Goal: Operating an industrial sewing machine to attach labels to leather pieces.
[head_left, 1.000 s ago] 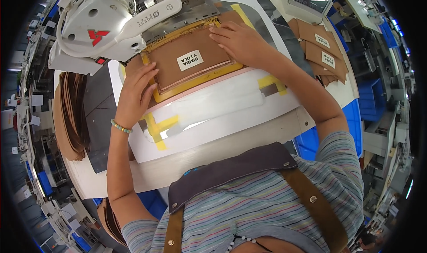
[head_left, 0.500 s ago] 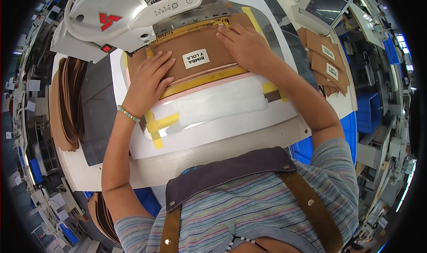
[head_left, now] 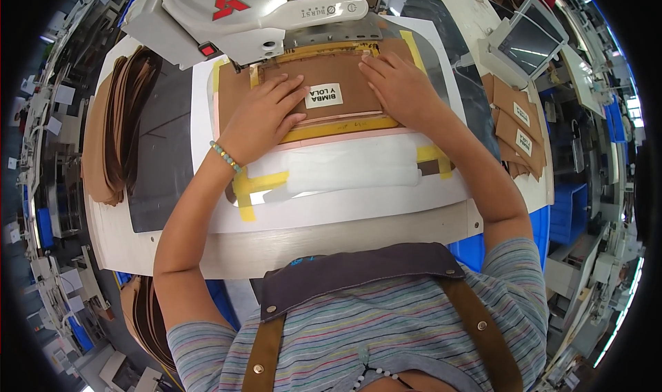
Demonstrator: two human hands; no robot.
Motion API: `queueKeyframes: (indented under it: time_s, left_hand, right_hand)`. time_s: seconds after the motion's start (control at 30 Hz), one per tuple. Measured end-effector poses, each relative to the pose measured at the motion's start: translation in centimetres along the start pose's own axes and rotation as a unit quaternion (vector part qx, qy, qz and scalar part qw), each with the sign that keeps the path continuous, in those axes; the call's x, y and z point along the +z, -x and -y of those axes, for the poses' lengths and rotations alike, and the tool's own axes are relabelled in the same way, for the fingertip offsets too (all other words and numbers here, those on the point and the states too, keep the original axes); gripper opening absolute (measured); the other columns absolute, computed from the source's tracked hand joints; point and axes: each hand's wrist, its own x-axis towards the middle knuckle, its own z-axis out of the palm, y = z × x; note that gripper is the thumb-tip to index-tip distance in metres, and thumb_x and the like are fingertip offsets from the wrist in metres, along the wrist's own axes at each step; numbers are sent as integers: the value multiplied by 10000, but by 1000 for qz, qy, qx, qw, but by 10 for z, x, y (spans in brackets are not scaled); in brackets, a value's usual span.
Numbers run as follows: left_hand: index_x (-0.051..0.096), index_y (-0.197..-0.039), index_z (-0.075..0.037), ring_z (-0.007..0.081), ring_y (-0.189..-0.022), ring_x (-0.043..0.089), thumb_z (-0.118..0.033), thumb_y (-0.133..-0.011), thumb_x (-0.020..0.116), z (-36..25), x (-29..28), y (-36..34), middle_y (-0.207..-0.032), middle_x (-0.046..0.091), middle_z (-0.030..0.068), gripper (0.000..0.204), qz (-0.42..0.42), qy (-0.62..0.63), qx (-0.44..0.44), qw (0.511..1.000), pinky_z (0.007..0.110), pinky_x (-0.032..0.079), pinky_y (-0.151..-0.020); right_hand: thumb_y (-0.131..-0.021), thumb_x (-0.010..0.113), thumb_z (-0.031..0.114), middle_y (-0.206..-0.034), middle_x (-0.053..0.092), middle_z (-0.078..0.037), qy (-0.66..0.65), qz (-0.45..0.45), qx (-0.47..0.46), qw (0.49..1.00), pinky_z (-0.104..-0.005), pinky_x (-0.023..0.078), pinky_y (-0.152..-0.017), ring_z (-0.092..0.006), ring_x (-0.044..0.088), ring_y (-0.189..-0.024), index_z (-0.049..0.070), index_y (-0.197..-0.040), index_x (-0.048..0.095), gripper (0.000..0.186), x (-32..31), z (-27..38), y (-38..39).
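Note:
A brown panel (head_left: 348,64) with a white printed label (head_left: 324,95) lies under a sewing machine head (head_left: 227,13). Around the label runs a frame with yellow edges (head_left: 338,128). My left hand (head_left: 267,119) rests flat on the panel, fingers spread, fingertips close to the label's left side; a beaded bracelet circles that wrist. Over the frame's right side lies my right hand (head_left: 401,92), its fingers stretched out, near the far right corner. Neither hand grips anything. Below the frame, a translucent white strip (head_left: 352,168) sits between pieces of yellow tape (head_left: 265,182).
A stack of brown pieces (head_left: 114,130) stands at the left of the table. To the right lie several labelled brown panels (head_left: 517,123), below a small screen unit (head_left: 529,37). A blue bin (head_left: 569,209) is beyond the table's right edge.
The whole view has shifted, so the machine and panel appear further right. My left hand has slid right, closer to the label. My right hand stays near the far right corner.

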Motion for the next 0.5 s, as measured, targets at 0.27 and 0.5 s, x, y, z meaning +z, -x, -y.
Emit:
queueKeyframes:
  time_s: [0.27,0.5]
  left_hand:
    - [624,-1451,-88,360,-1451,510,-256,-1021,696,-2,0,-2,-1541,589,112,467,3,19,9,1000,468,438,-1190]
    - [629,-1441,-86,364,-1462,500,-251,-1023,695,-1,-1,1,-1559,574,114,454,5,23,7,1000,472,431,-1198]
  right_hand:
    - [-980,687,232,-1356,675,-54,-25,9,-5,1000,-376,536,-885,-218,609,-1162,49,-1311,681,379,1,16,-20]
    - [-990,690,230,-1375,682,-45,-39,41,-10,998,-365,531,-959,-230,596,-1220,60,-1322,696,374,5,25,-36]
